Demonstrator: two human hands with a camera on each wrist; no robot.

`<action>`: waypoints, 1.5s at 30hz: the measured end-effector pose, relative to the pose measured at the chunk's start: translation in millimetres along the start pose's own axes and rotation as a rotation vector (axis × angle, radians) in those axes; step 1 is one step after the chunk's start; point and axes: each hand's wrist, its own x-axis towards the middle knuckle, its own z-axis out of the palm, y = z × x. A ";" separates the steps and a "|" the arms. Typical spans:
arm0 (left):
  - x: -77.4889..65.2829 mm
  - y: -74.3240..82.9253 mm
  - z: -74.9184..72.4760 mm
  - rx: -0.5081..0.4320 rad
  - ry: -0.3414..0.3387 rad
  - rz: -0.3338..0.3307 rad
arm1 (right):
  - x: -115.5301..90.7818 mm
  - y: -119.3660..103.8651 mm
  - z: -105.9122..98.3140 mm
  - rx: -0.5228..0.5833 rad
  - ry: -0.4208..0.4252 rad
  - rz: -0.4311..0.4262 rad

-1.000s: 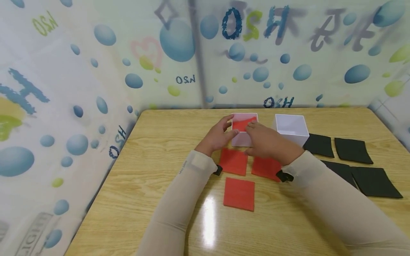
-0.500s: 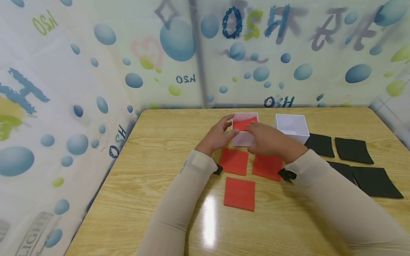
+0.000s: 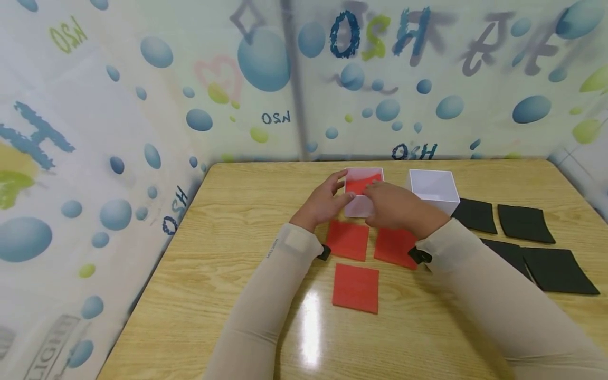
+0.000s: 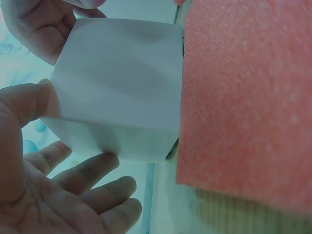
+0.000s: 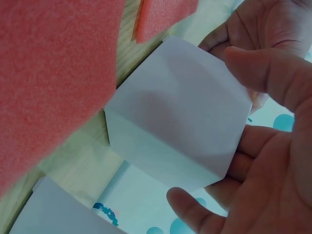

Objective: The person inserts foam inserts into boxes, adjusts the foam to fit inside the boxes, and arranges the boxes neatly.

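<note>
A white open-topped box (image 3: 358, 207) stands toward the back of the table with a red foam square (image 3: 357, 186) inside it, lying at a slant. My left hand (image 3: 325, 200) steadies the box at its left side; in the left wrist view the thumb is at the top corner and a fingertip touches the side wall (image 4: 117, 87). My right hand (image 3: 394, 208) reaches over the front right rim, its fingertips on the red foam inside. In the right wrist view the right thumb (image 5: 265, 68) lies by the box rim, and the other fingers are partly hidden behind the wall.
Three red foam squares (image 3: 355, 288) lie on the wooden table (image 3: 228, 264) in front of the box. A second white box (image 3: 433, 190) stands to its right. Several black squares (image 3: 524, 223) lie further right. A patterned curtain (image 3: 332, 105) hangs behind the table.
My right hand shifts only slightly at the box rim, and its wrist moves a little. The left hand, box and foam squares stay where they were.
</note>
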 end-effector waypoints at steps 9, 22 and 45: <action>0.4 -0.7 -0.9 -0.018 0.000 -0.004 | 3.9 -3.6 -0.9 -0.028 0.021 0.000; 1.0 -0.7 0.5 -0.014 -0.007 0.022 | 5.5 -3.2 1.4 -0.049 0.007 0.006; 0.8 -1.6 -0.3 0.007 -0.002 0.018 | -31.6 -5.7 12.3 0.115 0.123 -0.110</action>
